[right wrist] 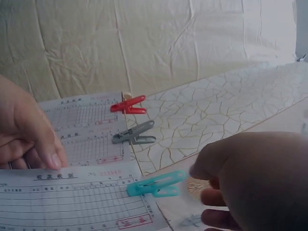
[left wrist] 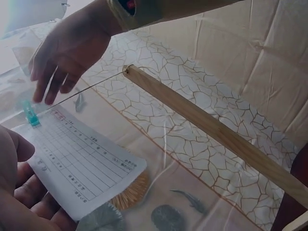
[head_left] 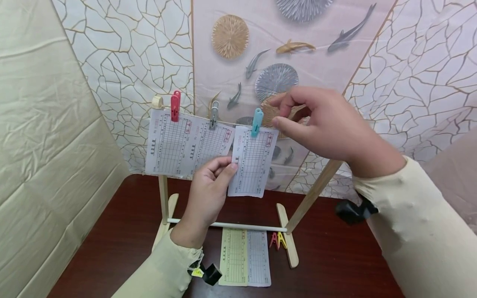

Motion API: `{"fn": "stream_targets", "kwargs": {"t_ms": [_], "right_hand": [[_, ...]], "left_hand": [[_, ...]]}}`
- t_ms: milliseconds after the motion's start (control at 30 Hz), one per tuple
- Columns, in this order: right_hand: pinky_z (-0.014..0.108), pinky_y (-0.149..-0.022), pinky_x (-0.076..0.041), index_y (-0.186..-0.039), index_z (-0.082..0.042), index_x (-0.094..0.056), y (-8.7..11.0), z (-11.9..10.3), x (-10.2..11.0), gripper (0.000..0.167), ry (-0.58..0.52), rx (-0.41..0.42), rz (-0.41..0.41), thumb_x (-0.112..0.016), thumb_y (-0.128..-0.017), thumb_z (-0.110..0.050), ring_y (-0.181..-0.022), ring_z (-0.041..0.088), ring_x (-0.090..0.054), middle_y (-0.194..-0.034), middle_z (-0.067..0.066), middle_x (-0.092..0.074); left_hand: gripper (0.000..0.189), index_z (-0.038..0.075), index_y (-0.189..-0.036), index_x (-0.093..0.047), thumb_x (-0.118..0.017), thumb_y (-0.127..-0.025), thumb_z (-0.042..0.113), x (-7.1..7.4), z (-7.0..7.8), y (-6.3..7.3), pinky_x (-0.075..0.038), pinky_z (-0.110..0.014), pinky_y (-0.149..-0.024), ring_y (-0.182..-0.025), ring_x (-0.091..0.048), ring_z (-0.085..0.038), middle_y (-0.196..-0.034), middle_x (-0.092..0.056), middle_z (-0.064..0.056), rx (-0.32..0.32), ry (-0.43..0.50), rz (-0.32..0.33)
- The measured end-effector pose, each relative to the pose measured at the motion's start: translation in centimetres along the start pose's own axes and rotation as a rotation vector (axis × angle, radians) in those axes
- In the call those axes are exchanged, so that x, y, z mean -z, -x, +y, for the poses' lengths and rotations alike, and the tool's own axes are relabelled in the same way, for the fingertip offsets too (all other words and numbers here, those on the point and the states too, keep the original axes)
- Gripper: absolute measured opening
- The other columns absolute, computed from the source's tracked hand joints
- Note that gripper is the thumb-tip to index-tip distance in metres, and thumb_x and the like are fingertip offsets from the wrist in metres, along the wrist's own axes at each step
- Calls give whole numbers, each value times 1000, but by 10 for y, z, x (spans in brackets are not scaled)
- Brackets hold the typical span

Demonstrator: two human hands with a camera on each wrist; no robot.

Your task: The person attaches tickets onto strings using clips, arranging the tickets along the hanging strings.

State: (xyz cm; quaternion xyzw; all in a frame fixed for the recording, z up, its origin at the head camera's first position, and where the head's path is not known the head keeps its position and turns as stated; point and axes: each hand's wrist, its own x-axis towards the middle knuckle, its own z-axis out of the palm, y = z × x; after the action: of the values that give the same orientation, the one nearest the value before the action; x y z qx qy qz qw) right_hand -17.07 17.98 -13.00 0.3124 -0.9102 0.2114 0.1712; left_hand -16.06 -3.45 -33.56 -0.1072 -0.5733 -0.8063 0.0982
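My left hand (head_left: 210,186) pinches the left edge of a printed receipt slip (head_left: 253,165) between thumb and fingers. A turquoise clothespin (head_left: 257,122) clamps that slip's top to a thin cord (left wrist: 91,87). Just right of the clothespin, my right hand (head_left: 320,124) hangs in the air with loosely bent fingers and nothing in them; a small gap parts it from the clip in the right wrist view. Further left on the cord hang two more receipt slips (head_left: 171,145), under a red clothespin (head_left: 175,106) and a grey clothespin (head_left: 213,115).
A wooden stand with a right post (head_left: 314,194) and a white lower bar (head_left: 249,226) carries the cord. On the dark table (head_left: 335,256) lie a yellow slip (head_left: 233,258) and a bluish slip (head_left: 258,258), with red and yellow clothespins (head_left: 281,241) by the stand's right foot (head_left: 292,252).
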Motion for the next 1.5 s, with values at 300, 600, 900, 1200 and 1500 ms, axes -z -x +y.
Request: {"fn": "stream_targets", "kwargs": {"t_ms": [300, 600, 900, 1200, 1500], "right_hand": [[24, -88, -49, -82, -16, -63, 52, 13, -32, 26, 32, 179, 203, -83, -96, -8, -97, 10, -60, -95, -3, -70], [20, -80, -48, -84, -18, -60, 113, 41, -97, 30, 45, 135, 221, -87, -91, -9, -87, 8, -58, -92, -7, -65], [25, -67, -57, -96, -20, -71, 172, 85, -167, 21, 14, -151, 133, -89, -93, -10, -77, 7, -62, -89, -8, -66], [25, -66, -50, -112, -11, -80, 222, 117, -229, 25, -5, -521, -6, -91, -90, -15, -76, 13, -61, -90, 0, -69], [30, -67, -49, -122, -7, -82, 255, 140, -276, 37, 46, -639, -100, -92, -89, -20, -71, 9, -53, -91, 2, -65]], "left_hand": [[29, 2, -136, -74, -68, -109, 9, 18, -29, 13, -68, -39, -98, -114, -80, -22, -133, -80, -17, 116, -35, -78], [27, 6, -134, -76, -70, -108, 7, 36, -71, 31, -67, -36, -98, -117, -81, -30, -128, -82, -13, 225, -144, -123], [23, 22, -129, -80, -74, -107, 19, 57, -115, 47, -59, -29, -94, -114, -73, -16, -129, -80, -4, 265, -477, -132], [44, 3, -132, -78, -75, -104, 38, 74, -153, 68, -59, -51, -96, -113, -70, -24, -128, -74, -12, 384, -894, -341], [66, 2, -141, -74, -86, -94, 47, 68, -172, 87, -60, -53, -90, -98, -64, -28, -111, -65, -12, 282, -1113, -325]]}}
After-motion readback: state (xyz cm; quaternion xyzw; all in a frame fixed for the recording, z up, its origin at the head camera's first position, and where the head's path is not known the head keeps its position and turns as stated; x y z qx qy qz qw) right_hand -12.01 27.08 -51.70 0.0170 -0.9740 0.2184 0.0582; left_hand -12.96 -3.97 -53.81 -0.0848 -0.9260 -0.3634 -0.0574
